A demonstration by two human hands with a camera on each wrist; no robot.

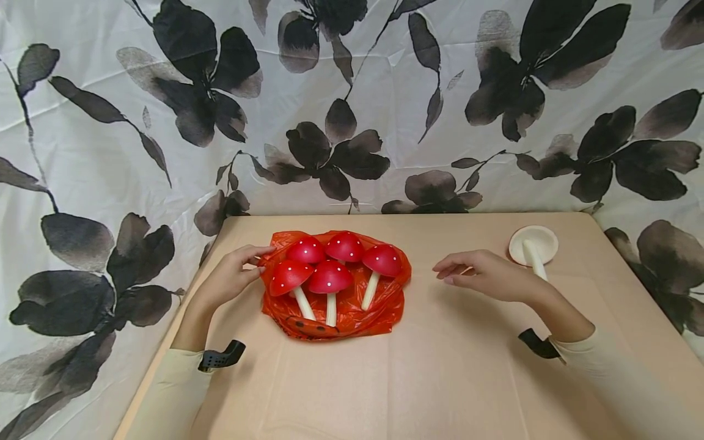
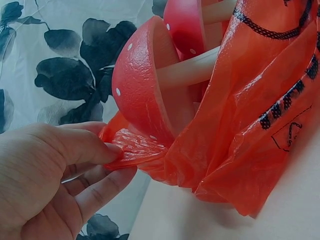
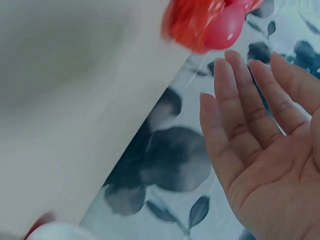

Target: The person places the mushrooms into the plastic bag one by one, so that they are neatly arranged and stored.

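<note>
A red plastic bag [image 1: 385, 321] lies spread on the table, with several toy mushrooms, red caps with white dots and pale stems, resting on it. One mushroom [image 1: 290, 278] sits at the bag's left side. My left hand [image 1: 233, 278] pinches the bag's left edge; in the left wrist view the gathered plastic [image 2: 135, 147] is between thumb and fingers. To the right of the bag, my right hand [image 1: 484, 275] hovers above the table, its fingers [image 3: 227, 80] extended and holding nothing. Behind that hand another mushroom [image 1: 533, 244] lies with its pale underside and stem showing.
The beige table [image 1: 440, 385] ends at a back edge against a white cloth [image 1: 412, 122] printed with dark flowers. That cloth also hangs along the left and right sides. Black bands sit on both wrists.
</note>
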